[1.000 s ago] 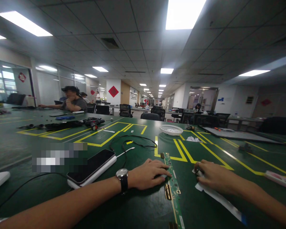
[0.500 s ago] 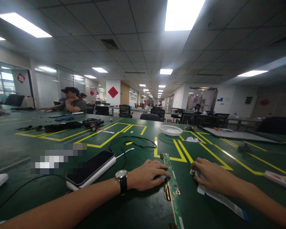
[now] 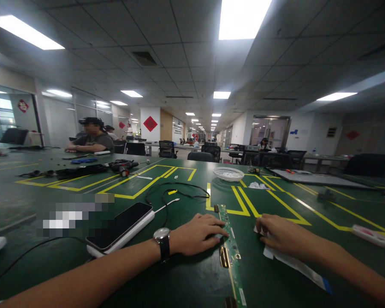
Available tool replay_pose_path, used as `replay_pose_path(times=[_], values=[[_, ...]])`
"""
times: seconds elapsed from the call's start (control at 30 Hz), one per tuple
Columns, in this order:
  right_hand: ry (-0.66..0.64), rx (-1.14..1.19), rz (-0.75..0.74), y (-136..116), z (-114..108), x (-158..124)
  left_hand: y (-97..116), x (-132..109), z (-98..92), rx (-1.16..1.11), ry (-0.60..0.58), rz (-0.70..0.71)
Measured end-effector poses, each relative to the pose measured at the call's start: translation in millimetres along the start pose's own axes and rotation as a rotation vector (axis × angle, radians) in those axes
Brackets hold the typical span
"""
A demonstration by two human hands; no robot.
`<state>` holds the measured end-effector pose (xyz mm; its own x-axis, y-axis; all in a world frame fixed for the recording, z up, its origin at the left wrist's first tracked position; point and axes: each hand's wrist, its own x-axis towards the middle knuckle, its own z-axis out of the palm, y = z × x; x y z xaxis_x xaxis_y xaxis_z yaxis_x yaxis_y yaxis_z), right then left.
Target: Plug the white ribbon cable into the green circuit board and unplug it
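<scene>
A green surface (image 3: 179, 282) marked with yellow tape fills the foreground. At its far left side sits a person (image 3: 98, 139) in dark clothing, arms resting on it. A flat grey panel (image 3: 324, 179) lies towards the far right. The long, narrow green circuit board (image 3: 233, 252) lies at the near centre, between the two hands, running away from the viewer. The left hand (image 3: 197, 234) is unclenched, its extended fingers resting on the board's left edge without closing around it. The right hand (image 3: 277, 233), apart from the board on its right, has curled fingers pinching a white flat cable (image 3: 300, 266), whose blue-tipped end trails towards the lower right. A white basket (image 3: 228, 178) stands farther back. Beyond the left forearm, a dark-screened phone (image 3: 120, 226) rests on a white block (image 3: 133, 235). A black-strapped watch (image 3: 162, 241) circles the left wrist.
</scene>
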<state>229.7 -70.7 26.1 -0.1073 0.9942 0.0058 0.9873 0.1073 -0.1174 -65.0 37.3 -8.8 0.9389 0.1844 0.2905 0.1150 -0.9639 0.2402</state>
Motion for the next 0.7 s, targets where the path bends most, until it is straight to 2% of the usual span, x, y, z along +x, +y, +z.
replay_pose_path(times=[0.17,0.3,0.47,0.7], values=[[0.016,-0.099,0.121,-3.5,-5.8,-3.0,-0.9,-0.2,0.8,0.001,-0.004,0.005],[0.010,-0.121,0.131,-5.9,-5.2,-2.2,-0.3,-0.2,0.0,-0.001,-0.005,0.007],[0.053,-0.102,0.066,-15.0,-3.7,-0.9,-0.8,-0.1,0.3,-0.001,-0.010,-0.001],[0.118,-0.016,-0.071,-43.3,8.7,-1.4,0.0,0.6,1.2,-0.004,-0.003,-0.001]])
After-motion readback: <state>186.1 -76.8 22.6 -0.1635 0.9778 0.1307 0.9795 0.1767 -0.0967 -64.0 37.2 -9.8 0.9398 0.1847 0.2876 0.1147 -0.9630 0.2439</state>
